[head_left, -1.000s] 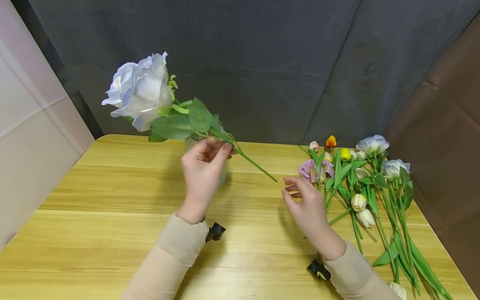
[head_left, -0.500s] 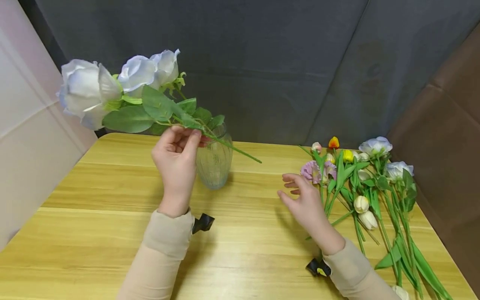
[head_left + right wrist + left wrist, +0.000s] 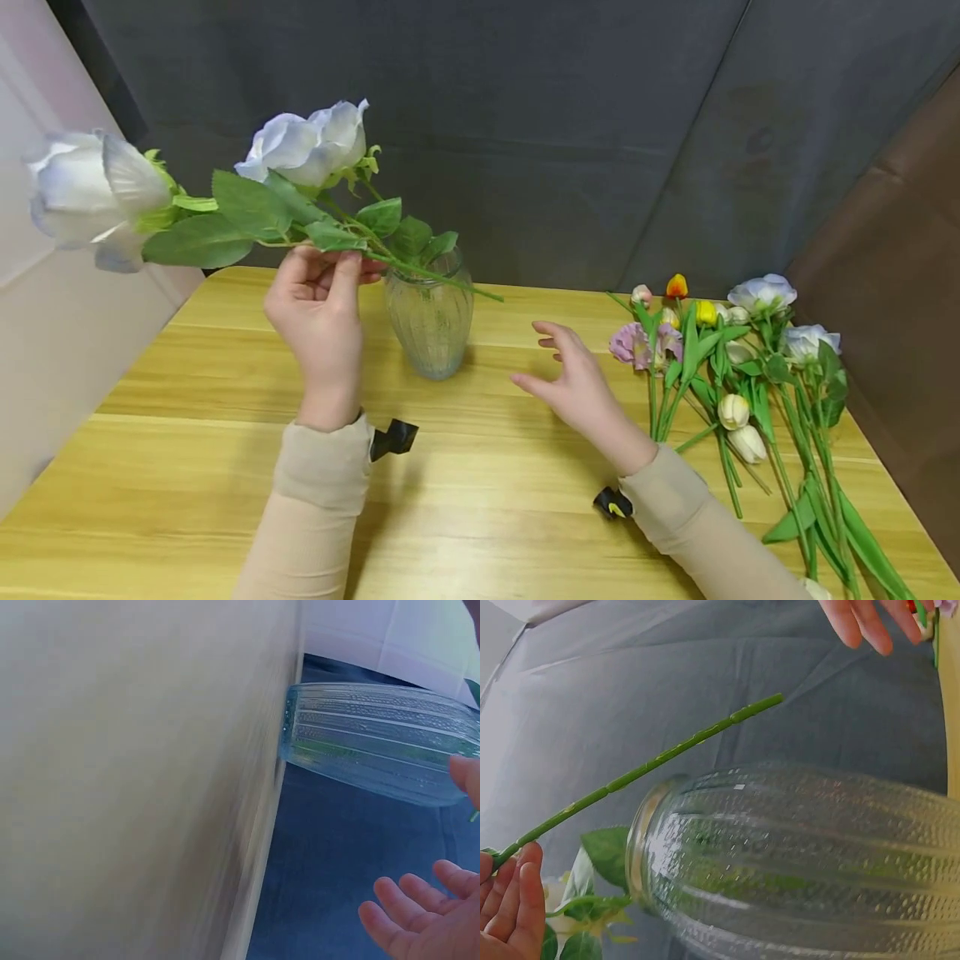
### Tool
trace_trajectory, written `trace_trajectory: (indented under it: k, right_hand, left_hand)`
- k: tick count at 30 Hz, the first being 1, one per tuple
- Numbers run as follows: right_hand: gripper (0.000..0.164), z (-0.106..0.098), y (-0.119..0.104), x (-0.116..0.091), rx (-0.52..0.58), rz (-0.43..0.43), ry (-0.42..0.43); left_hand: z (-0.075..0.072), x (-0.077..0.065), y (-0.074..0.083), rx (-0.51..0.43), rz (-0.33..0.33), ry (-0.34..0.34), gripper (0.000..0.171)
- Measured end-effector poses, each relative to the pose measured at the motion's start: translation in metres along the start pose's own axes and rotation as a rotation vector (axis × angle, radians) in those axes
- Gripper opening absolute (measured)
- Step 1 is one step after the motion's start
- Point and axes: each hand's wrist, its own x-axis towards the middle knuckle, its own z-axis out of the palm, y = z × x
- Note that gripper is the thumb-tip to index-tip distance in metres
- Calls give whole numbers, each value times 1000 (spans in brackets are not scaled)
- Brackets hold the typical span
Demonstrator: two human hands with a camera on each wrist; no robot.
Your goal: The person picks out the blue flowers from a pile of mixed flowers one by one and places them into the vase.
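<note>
My left hand (image 3: 318,312) pinches the stem of a pale blue rose (image 3: 97,200) between thumb and fingers. The bloom points left, and the bare stem (image 3: 645,771) slants past the rim of the clear ribbed glass vase (image 3: 431,333). Another pale blue rose bloom (image 3: 300,150) leans behind it, its leafy stem running down into the vase. Through the glass in the left wrist view, something green shows inside. Right of the vase, my right hand (image 3: 588,396) hovers above the table with fingers spread and holds nothing.
Several tulips (image 3: 733,412), two pale blue roses (image 3: 763,293) and a purple flower (image 3: 633,346) lie on the right side of the wooden table (image 3: 480,500). A dark cloth (image 3: 487,125) hangs behind the table.
My left hand has moved left with the held rose, and the vase and the rose in it have come into view. My right hand has shifted left and spread its fingers wider.
</note>
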Motion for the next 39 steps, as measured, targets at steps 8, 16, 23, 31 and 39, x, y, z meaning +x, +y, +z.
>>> trace_trajectory:
  k: [8, 16, 23, 31, 39]
  right_hand:
    - [78, 10, -9, 21, 32, -14, -26]
    - [81, 20, -13, 42, 100, -17, -74]
    - [87, 29, -18, 55, 117, -34, -112]
    - [91, 38, -27, 71, 158, -90, -138]
    - [92, 48, -31, 76, 170, -68, -152]
  left_hand:
    - [-8, 9, 3, -36, -17, 97, 17]
    - [-18, 15, 5, -17, 22, 149, 10]
    - [-20, 21, 8, -60, 1, 199, 11]
    - [-23, 26, 12, -89, 3, 241, 12]
    - [-25, 29, 18, -85, 1, 286, 9]
